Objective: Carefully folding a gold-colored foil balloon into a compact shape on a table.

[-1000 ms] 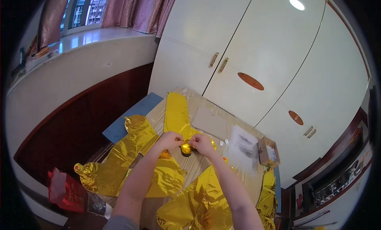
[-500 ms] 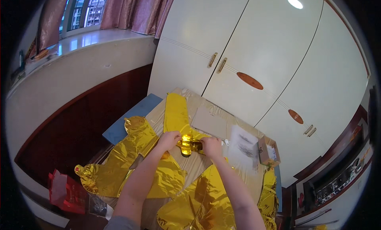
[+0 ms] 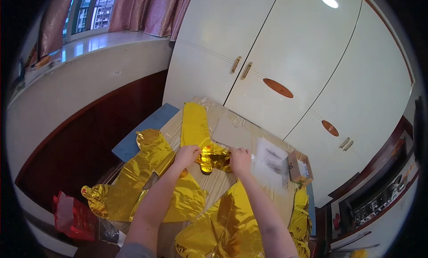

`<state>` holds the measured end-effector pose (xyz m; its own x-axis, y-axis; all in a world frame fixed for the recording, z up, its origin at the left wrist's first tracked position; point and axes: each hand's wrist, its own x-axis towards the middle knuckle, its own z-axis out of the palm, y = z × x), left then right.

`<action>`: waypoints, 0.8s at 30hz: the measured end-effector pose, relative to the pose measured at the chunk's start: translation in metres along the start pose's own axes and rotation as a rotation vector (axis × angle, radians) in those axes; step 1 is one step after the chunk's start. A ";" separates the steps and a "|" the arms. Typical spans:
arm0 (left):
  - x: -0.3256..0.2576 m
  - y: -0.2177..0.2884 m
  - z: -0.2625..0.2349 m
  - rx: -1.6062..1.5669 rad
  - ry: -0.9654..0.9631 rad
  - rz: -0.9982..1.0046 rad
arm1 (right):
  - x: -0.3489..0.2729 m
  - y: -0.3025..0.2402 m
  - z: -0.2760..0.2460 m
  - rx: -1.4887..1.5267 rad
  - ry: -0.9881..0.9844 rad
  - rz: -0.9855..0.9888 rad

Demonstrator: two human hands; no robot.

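A flat gold foil balloon (image 3: 194, 123) lies near the far side of the covered table, its long strip stretching away from me. My left hand (image 3: 187, 156) pinches the left side of its shiny folded end, with fingers closed. At the right side of that end, my right hand (image 3: 240, 160) grips the foil, its fingertips partly hidden. Creased foil spans the gap between both hands, and a rounded tab hangs toward me. Another gold foil balloon (image 3: 120, 195) spreads out by my left forearm. A third gold foil balloon (image 3: 218, 220) lies between my forearms, partly covered by the right one.
Beyond my right hand are a grey board (image 3: 232, 133), a white sheet with dark smudges (image 3: 271, 164) and a small cardboard box (image 3: 299, 169). More gold foil (image 3: 299, 218) hangs at the right edge. A red bag (image 3: 73, 217) stands lower left; white wardrobe doors (image 3: 294, 44) rise behind.
The view has shifted slightly. Between my hands the shiny foil looks a little more spread out, and both hands keep their hold on it.
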<state>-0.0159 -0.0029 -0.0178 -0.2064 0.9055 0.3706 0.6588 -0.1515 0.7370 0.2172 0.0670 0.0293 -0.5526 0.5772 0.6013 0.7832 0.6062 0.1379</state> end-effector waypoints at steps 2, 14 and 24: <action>0.000 0.001 0.001 0.008 0.011 0.006 | -0.004 0.019 0.000 -0.029 -0.080 0.033; -0.001 -0.003 -0.005 0.028 0.033 -0.023 | -0.015 0.002 -0.037 0.101 -0.402 -0.493; -0.002 0.001 -0.001 -0.001 0.073 0.007 | -0.017 0.006 -0.015 -0.037 -0.577 -0.350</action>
<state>-0.0154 -0.0055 -0.0171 -0.2538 0.8734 0.4157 0.6597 -0.1580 0.7347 0.2357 0.0525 0.0313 -0.8310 0.5563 0.0014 0.5342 0.7972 0.2811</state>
